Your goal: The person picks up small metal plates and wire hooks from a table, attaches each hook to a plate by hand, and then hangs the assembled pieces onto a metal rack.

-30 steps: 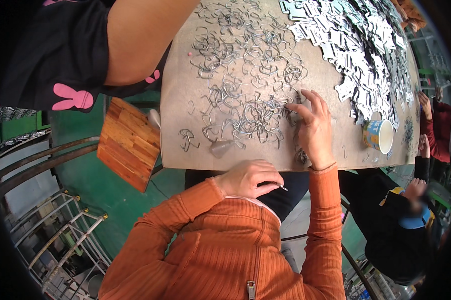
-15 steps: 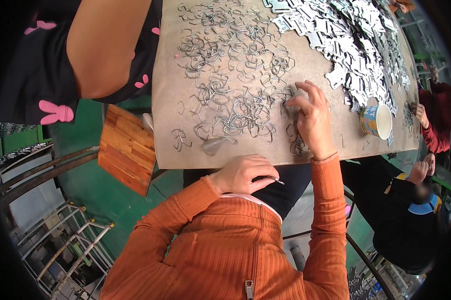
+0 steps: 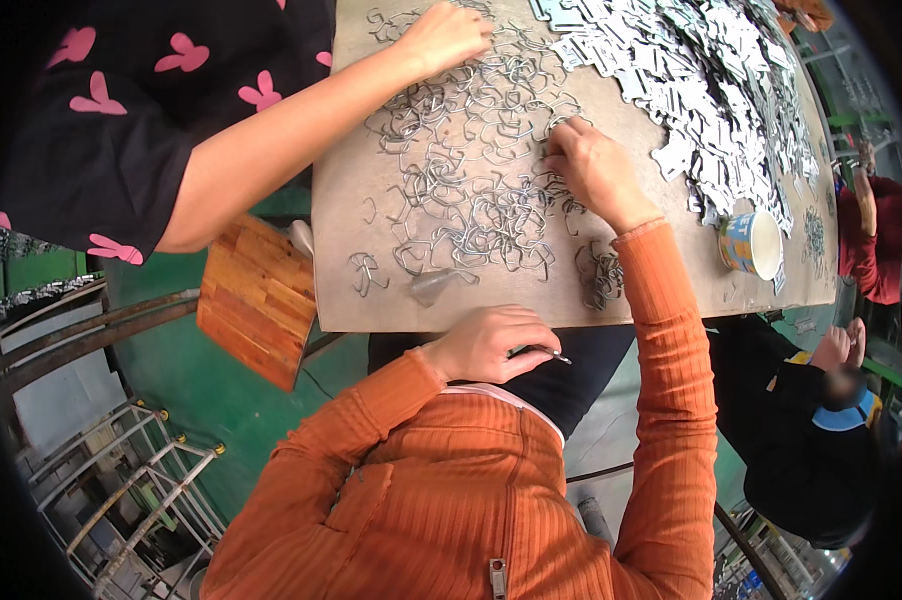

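Note:
Close to the table's front edge, my left hand (image 3: 493, 345) is closed in a pinch on a small flat metal piece (image 3: 563, 356), seen nearly edge-on. My right hand (image 3: 593, 170) is over the table with its fingers bent down and drawn together at the right side of a spread of bent wire hooks (image 3: 501, 220). Whatever its fingertips hold, if anything, is hidden. A smaller heap of dark wire hooks (image 3: 601, 275) lies below my right wrist. To the upper right is a large pile of stamped silver metal plates (image 3: 706, 120).
A paper cup (image 3: 751, 245) lies tipped at the right. A clear plastic piece (image 3: 433, 287) rests near the front edge. From the left, another person's arm (image 3: 291, 140) reaches over the hooks. A wooden stool (image 3: 256, 300) stands left; other people sit at the right.
My right hand has moved forward and slightly left, with its fingers drawn together into the hooks. The co-worker's arm has swung out over the far hooks. My left hand stays nearly still.

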A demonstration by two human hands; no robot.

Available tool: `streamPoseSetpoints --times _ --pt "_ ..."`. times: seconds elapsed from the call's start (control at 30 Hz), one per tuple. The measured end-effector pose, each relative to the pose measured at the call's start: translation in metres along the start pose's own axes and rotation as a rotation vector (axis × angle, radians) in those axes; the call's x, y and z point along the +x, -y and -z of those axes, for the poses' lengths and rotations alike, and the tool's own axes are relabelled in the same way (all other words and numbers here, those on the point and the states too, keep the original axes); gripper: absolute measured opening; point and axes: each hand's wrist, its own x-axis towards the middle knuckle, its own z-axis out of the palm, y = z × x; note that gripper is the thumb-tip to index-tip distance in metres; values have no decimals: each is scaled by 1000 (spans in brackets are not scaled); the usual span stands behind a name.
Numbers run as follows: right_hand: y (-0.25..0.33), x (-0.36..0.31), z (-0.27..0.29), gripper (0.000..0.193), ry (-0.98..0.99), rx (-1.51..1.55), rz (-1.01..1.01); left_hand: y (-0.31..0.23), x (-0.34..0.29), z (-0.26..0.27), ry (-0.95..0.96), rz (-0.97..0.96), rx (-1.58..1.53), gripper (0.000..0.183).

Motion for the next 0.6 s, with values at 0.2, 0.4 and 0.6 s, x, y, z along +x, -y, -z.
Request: streamPoseSetpoints --times 0.2,0.4,0.6 --pt "-4 -20 9 11 -133 -25 -122 3 -3 -2 -19 -23 -6 14" --pt "13 -47 19 24 -167 136 -190 2 -2 1 -14 -34 -11 17" --pt "8 -60 16 20 -153 173 -197 1 -2 1 -13 -56 -10 17"
